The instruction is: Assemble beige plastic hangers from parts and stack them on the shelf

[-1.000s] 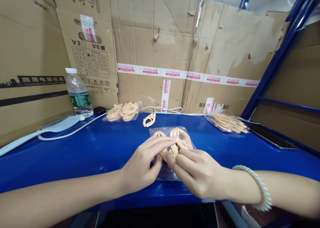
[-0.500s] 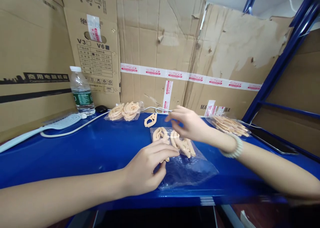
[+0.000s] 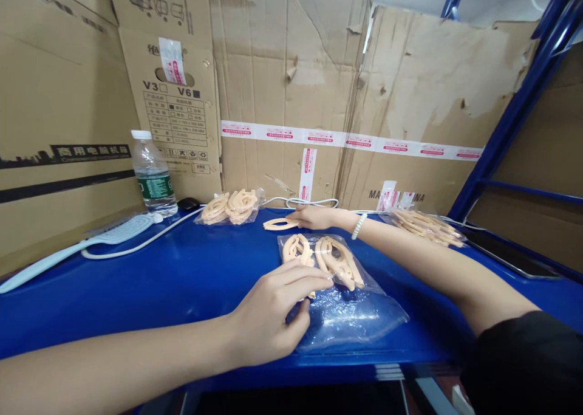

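A clear plastic bag (image 3: 359, 321) lies flat near the table's front edge, with beige folding hangers (image 3: 339, 260) in two groups inside. My left hand (image 3: 277, 312) rests at the bag's left side, thumb and fingers curled onto its plastic; the exact grip is partly hidden under the fingers. Beyond the bag, my right hand (image 3: 314, 216) has its fingers closed on the right end of a single loose beige folding hanger (image 3: 277, 224). The fingers cover that end of the hanger.
Filled bags of hangers lie at the back left (image 3: 232, 207) and back right (image 3: 426, 226). A water bottle (image 3: 155, 181), a light-blue hairbrush (image 3: 122, 229), a black mouse (image 3: 187, 203), a white cable (image 3: 136, 254) and a phone (image 3: 510, 254) are also on the blue table (image 3: 182, 281). Cardboard (image 3: 282, 68) stands behind.
My right hand has moved from above the bag to the back left and taken hold of the loose hanger, which has turned. My left hand remains at the bag.
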Action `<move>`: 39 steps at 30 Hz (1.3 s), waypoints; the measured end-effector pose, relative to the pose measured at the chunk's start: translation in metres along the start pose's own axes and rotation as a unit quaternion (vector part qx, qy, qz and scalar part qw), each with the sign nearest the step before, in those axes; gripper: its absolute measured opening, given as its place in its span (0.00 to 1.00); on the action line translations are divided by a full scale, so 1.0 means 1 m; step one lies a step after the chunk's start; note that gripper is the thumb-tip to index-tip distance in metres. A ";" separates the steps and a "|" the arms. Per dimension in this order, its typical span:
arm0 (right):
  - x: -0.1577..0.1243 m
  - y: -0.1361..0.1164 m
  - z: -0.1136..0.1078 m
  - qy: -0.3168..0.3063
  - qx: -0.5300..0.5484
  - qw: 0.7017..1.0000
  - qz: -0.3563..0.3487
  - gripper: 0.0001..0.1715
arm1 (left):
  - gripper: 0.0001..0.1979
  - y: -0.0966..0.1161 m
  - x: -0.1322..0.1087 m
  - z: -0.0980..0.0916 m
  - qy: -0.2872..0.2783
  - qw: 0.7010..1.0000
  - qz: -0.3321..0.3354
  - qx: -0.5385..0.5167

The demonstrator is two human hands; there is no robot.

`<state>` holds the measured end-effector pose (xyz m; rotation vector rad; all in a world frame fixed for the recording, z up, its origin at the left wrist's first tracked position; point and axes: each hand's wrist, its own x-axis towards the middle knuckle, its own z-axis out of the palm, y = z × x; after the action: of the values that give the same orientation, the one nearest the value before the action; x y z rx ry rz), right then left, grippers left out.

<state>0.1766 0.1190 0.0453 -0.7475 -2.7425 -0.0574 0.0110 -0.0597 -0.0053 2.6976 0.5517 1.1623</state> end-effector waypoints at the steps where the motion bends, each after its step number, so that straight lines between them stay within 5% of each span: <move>1: -0.007 0.001 -0.006 -0.012 0.008 1.000 -0.018 0.09 | 0.22 0.000 0.000 0.000 0.001 1.000 -0.002 0.001; 4: -0.033 -0.003 -0.027 0.011 0.009 0.999 -0.039 0.17 | 0.23 0.000 0.000 0.000 0.000 1.000 -0.006 0.003; 7: -0.065 -0.020 -0.051 0.151 0.020 0.988 -0.020 0.13 | 0.23 0.001 0.000 0.001 0.000 1.000 -0.010 0.008; 13: -0.151 -0.115 -0.103 0.328 0.002 0.945 0.015 0.10 | 0.25 0.002 0.002 0.000 0.009 1.000 -0.016 0.019; 18: -0.186 -0.176 -0.096 0.241 -0.111 0.964 -0.027 0.13 | 0.29 0.004 0.002 -0.002 0.021 0.998 -0.035 0.041; 23: -0.152 -0.151 -0.041 0.158 -0.221 0.951 -0.150 0.17 | 0.28 0.003 0.001 0.000 0.021 0.998 -0.032 0.048; 27: -0.141 -0.128 -0.026 0.144 -0.275 0.948 -0.076 0.12 | 0.25 0.003 0.003 -0.002 -0.002 0.998 -0.024 0.054; 33: -0.202 -0.139 -0.066 0.126 -0.141 0.982 -0.019 0.21 | 0.18 0.030 0.002 -0.029 -0.003 0.998 0.004 0.057; 39: -0.231 -0.120 -0.054 0.102 -0.072 0.988 0.090 0.24 | 0.16 0.045 -0.036 -0.017 0.056 0.974 -0.110 0.188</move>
<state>0.3204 -0.1040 0.0338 -0.9677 -2.4867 -0.2787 -0.0115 -0.1150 -0.0054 2.7796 1.1642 1.2604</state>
